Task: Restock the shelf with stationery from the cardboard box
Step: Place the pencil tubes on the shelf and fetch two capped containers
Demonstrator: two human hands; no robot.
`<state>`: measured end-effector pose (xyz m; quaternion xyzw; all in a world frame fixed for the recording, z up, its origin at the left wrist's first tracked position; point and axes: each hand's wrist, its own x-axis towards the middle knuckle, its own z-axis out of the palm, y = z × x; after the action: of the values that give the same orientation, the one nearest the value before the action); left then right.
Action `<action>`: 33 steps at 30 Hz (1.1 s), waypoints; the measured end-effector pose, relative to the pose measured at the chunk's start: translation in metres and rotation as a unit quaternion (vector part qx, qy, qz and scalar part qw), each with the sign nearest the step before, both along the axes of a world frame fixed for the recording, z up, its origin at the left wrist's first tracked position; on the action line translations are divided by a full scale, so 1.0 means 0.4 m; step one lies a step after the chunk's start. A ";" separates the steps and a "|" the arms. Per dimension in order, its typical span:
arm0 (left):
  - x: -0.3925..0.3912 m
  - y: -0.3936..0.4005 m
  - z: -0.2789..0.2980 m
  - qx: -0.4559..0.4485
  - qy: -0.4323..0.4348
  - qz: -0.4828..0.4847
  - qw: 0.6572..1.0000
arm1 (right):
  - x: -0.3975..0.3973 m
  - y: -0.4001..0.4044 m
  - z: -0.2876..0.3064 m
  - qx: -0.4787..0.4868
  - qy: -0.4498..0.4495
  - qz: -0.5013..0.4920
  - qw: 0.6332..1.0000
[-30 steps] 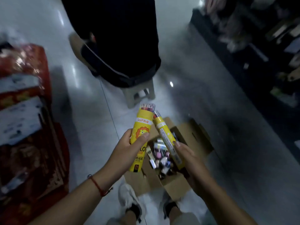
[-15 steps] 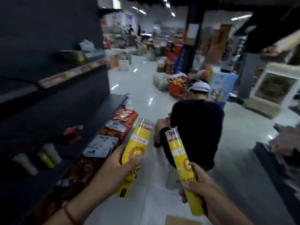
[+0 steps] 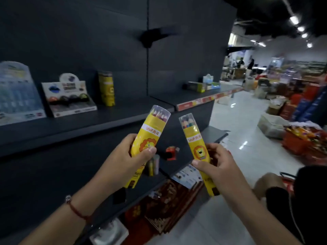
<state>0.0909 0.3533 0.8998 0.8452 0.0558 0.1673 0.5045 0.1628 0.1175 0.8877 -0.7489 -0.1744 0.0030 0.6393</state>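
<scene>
Head view, facing the dark grey metal shelf unit [image 3: 109,119]. The left hand [image 3: 123,161] grasps a wide yellow cardboard tube of coloured pencils with a clear cap and a lion print [image 3: 148,138], fingers wrapped behind its middle and thumb pressed across the front. The right hand [image 3: 217,163] grasps a narrower yellow lion-print pencil tube [image 3: 196,142] in the same manner, thumb over the lion. Both tubes are held cap-up and tilted slightly apart, in front of the shelf edge and not touching it or each other; held at mid-body, each can probably be stood on its base without a change of grip.

On the upper shelf board stands a matching yellow lion-print tube [image 3: 107,91], upright near the back panel, just right of a white-and-black cardboard display tray of small round items [image 3: 70,99] and a pale blue blister-card display [image 3: 17,92]. The bare board beside the standing tube is the likely destination, since like goods are grouped. On the lower board sit a small red sharpener-like object [image 3: 171,152] and a few short upright sticks [image 3: 154,164], too blurred to name.

The cardboard box is out of view. The step in hand appears to be carrying; placement is not yet done.
</scene>
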 end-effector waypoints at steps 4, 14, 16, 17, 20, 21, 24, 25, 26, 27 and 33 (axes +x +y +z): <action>-0.041 0.254 0.028 0.115 0.002 0.050 0.992 | 0.036 0.237 0.025 -0.048 -0.058 0.055 0.996; -0.066 0.690 0.028 0.089 0.033 0.149 0.984 | 0.135 0.662 -0.014 -0.012 -0.008 0.125 0.992; -0.051 0.736 0.017 0.067 0.031 0.169 0.983 | 0.187 0.713 -0.003 0.013 0.003 0.122 0.992; -0.041 0.753 0.014 0.055 0.031 0.180 0.982 | 0.217 0.736 0.005 0.027 0.008 0.120 0.992; 0.018 0.792 0.013 0.014 0.034 0.206 0.978 | 0.320 0.801 0.030 0.071 0.018 0.116 0.991; 0.047 0.803 0.015 0.003 0.034 0.213 0.976 | 0.359 0.824 0.037 0.081 0.016 0.115 0.990; 0.158 0.823 0.035 -0.051 0.024 0.216 0.975 | 0.483 0.897 0.045 0.094 0.007 0.111 0.989; 0.198 0.826 0.041 -0.073 0.016 0.212 0.974 | 0.521 0.922 0.042 0.092 0.002 0.113 0.989; 0.239 0.827 0.046 -0.097 0.008 0.208 0.973 | 0.554 0.944 0.038 0.089 0.000 0.115 0.989; 0.282 0.828 0.050 -0.127 -0.001 0.208 0.970 | 0.590 0.966 0.031 0.085 -0.006 0.118 0.989; 0.530 0.866 0.060 -0.230 -0.062 0.241 0.941 | 0.774 1.063 -0.009 0.046 -0.032 0.123 0.991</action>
<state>0.3030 0.6998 0.9238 0.6555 0.2635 0.3185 0.6320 0.4723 0.5427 0.8839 -0.6911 -0.2855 0.0500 0.6621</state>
